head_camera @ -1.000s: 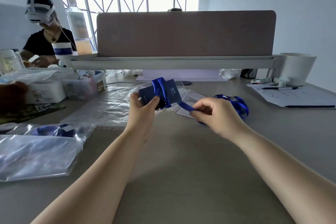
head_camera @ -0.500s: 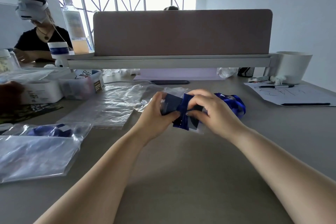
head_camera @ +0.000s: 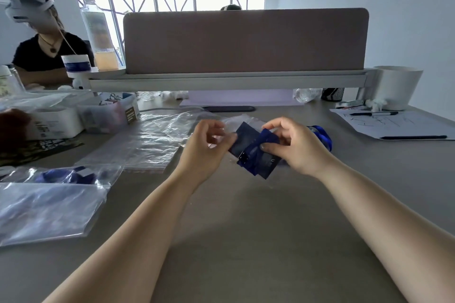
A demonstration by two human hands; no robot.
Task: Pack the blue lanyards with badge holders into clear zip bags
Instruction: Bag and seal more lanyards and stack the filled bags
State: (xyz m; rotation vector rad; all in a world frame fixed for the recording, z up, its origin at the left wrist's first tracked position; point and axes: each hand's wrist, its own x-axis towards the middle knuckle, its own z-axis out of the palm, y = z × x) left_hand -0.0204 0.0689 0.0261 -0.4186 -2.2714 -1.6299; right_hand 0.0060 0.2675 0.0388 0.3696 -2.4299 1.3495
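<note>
a grey desk (head_camera: pixel 246 241) is spread across the whole view, closed off at the far side by a brown divider panel (head_camera: pixel 246 42). on the left edge of the desk filled clear bags (head_camera: pixel 49 209) are laid flat, and blue is seen through the plastic of the upper one. just beyond them a stack of empty zip bags (head_camera: pixel 147 145) is laid out. far to the right a sheet of paper (head_camera: pixel 394 123) with pens on it is seen, and behind it a white pot (head_camera: pixel 396 86). above the middle of the desk the left hand (head_camera: pixel 204 150) is held with curled fingers, the edge of a small clear zip bag (head_camera: pixel 243 122) pinched in it. the right hand (head_camera: pixel 298 145) is closed round a dark badge holder (head_camera: pixel 267 165) – thumb on the front, fingers behind. a blue lanyard (head_camera: pixel 261 147) is wound round the holder's middle. the holder's upper end is set against the bag; whether it is already inside cannot be told. a second blue lanyard (head_camera: pixel 322 133) is left on the desk just behind the right hand.
</note>
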